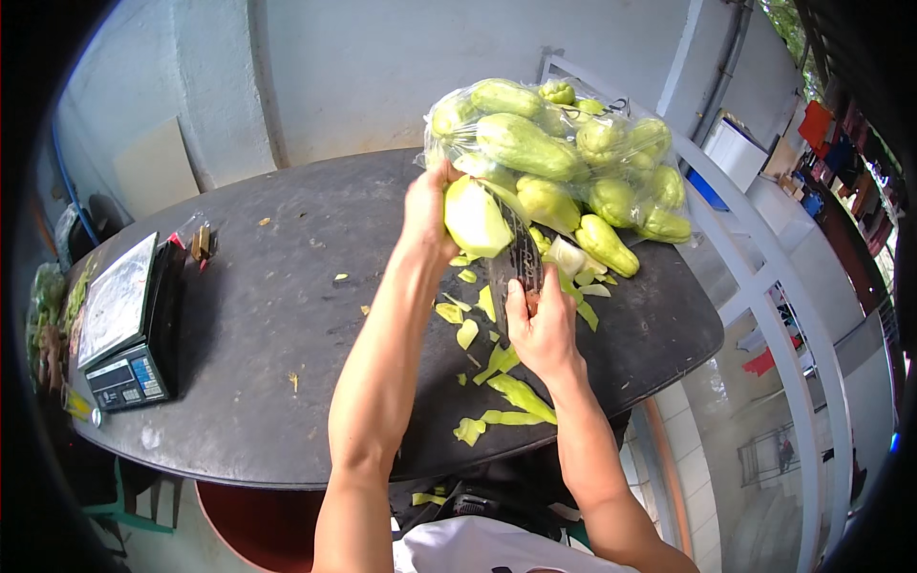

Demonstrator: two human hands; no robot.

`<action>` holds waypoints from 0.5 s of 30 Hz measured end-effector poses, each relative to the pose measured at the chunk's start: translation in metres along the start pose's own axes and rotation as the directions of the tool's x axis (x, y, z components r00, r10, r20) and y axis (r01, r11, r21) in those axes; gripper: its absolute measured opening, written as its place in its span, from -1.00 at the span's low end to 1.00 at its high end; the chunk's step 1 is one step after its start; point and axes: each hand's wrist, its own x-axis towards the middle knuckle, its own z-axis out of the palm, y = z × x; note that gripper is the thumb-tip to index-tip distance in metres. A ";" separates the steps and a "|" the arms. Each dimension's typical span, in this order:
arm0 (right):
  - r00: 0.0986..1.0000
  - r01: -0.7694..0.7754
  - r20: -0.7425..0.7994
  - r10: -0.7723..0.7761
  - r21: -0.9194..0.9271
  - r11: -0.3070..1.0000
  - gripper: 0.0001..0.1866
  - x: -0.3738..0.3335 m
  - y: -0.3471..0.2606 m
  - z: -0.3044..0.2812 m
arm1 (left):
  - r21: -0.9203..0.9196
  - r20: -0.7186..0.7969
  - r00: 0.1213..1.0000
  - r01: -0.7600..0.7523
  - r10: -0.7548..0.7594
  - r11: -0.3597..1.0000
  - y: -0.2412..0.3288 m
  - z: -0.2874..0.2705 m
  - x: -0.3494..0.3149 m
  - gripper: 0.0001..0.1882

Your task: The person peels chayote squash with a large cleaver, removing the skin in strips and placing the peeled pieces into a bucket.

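Observation:
My left hand (426, 212) is closed around a pale green, partly peeled chayote (475, 220), holding it up over the dark table (315, 315). In my right hand (546, 332) is a knife (522, 256) with a dark, stained blade, its edge against the chayote's right side. Most of the handle is hidden by my fingers. Strips of green peel (518, 393) lie scattered beneath and in front of my hands. Just beyond them sits a clear plastic bag (611, 113) full of chayotes, several of which lie at its open side, such as the loose chayote (607, 245).
A digital weighing scale (122, 325) stands at the table's left end, near a small brown object (202, 243). White metal railing (764, 286) runs along the right side. Under the front edge is a reddish-brown tub (258, 525). A grey wall (458, 67) rises behind the table.

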 end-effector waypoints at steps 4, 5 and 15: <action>0.998 0.040 -0.039 -0.040 -0.012 0.999 -0.85 0.005 0.003 0.001 | -0.158 0.024 1.000 0.019 -0.015 0.987 -0.004 0.004 0.003 -0.80; 0.998 0.058 -0.037 -0.058 -0.001 0.998 -0.86 0.006 0.004 0.000 | 0.020 0.022 1.000 -0.014 0.014 1.000 0.003 0.001 0.002 -0.80; 0.997 -0.070 0.033 0.068 0.057 0.996 -0.83 0.008 0.002 -0.005 | 0.210 -0.053 0.999 -0.001 0.013 0.978 -0.001 0.000 0.005 -0.83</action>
